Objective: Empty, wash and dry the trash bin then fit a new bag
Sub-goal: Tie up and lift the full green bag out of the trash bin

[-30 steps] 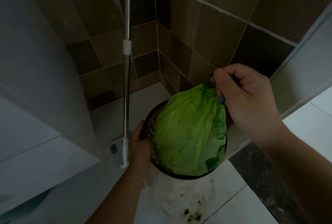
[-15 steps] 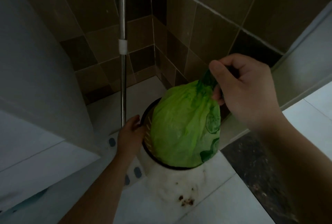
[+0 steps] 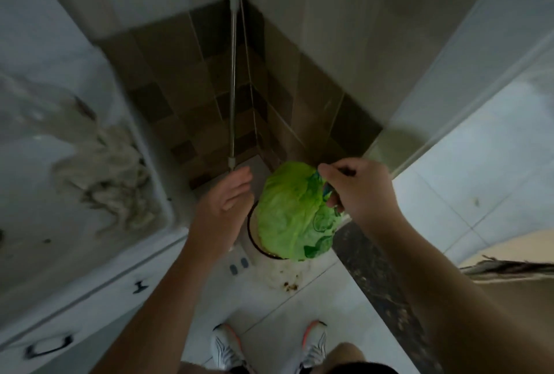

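Two hands at work: right hand (image 3: 359, 190) clenched on the gathered neck of the full green bag (image 3: 292, 214), hanging partly inside the trash bin (image 3: 254, 241); left hand (image 3: 223, 202) released. Soft, thin film, probably tear-prone; support its neck.

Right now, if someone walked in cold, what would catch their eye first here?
The bright green bag, bulging and full, hangs over the white trash bin in the tiled corner. The right hand pinches its gathered neck, while the left hand hovers open beside the bin. A metal mop pole leans in the corner behind them.
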